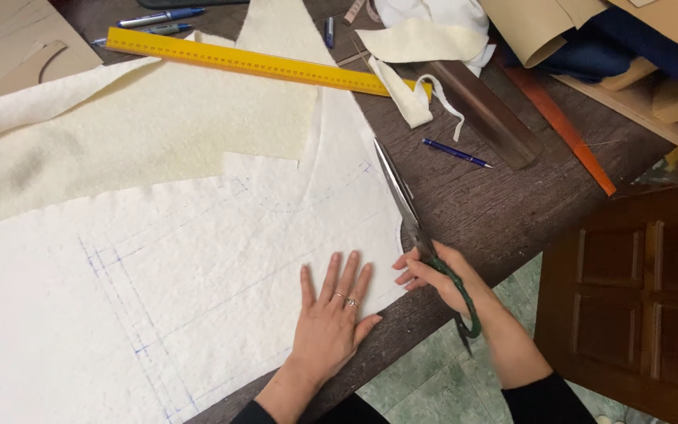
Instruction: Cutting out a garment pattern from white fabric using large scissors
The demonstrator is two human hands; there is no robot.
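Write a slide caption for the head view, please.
Right hand holds scissors at white fabric; left hand presses it flat.

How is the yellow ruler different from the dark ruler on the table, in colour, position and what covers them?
The yellow ruler is bright and opaque, with fine marks along its edge; the dark ruler is brown and looks glossy. The yellow ruler lies nearly level across the cream fabric; the dark ruler slants on the bare wooden table. Both are long, flat and straight, and white fabric scraps cover one end of each.
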